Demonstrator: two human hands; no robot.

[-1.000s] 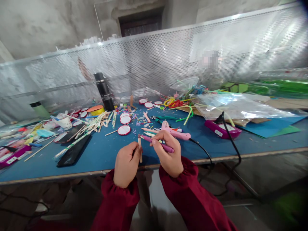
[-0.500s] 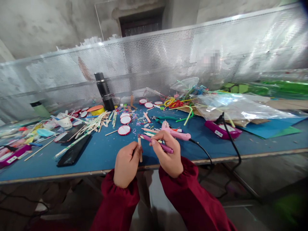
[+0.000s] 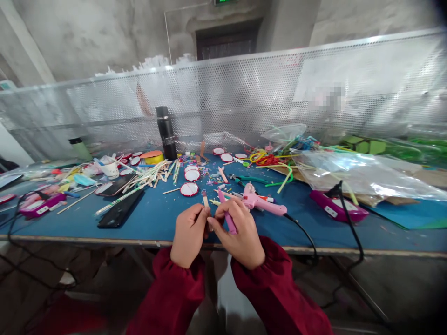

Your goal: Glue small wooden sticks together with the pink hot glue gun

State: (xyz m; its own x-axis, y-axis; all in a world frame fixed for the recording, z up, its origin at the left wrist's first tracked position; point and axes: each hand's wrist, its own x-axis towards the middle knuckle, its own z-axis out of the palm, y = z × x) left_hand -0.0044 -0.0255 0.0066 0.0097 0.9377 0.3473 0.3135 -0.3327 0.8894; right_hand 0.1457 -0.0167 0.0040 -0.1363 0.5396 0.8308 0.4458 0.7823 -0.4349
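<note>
My left hand (image 3: pixel 189 235) pinches a small flat wooden stick (image 3: pixel 206 200) whose upper tip is coloured pinkish purple. Close beside it, my right hand (image 3: pixel 240 232) is closed around a pink-purple marker (image 3: pixel 228 221), which now slants up and left. The right fingertips reach the left fingers near the lower part of the stick, and whether they touch the wood is hidden. Just beyond the right hand lies a pink glue gun (image 3: pixel 263 202) with a black cord. A round white disc with a red rim (image 3: pixel 189 189) rests ahead of the stick.
Wooden sticks (image 3: pixel 155 172) are heaped at left near a black phone (image 3: pixel 120 211) and a black bottle (image 3: pixel 166 135). Green-handled pliers (image 3: pixel 251 178) lie beyond the glue gun. A purple power strip (image 3: pixel 337 207) and clear plastic sheeting (image 3: pixel 363 177) occupy the right. Perforated metal panels back the table.
The view has shifted, so the table contents sit further right. My right hand has come closer to the left, and the marker tip has left the stick's tip and points more upward.
</note>
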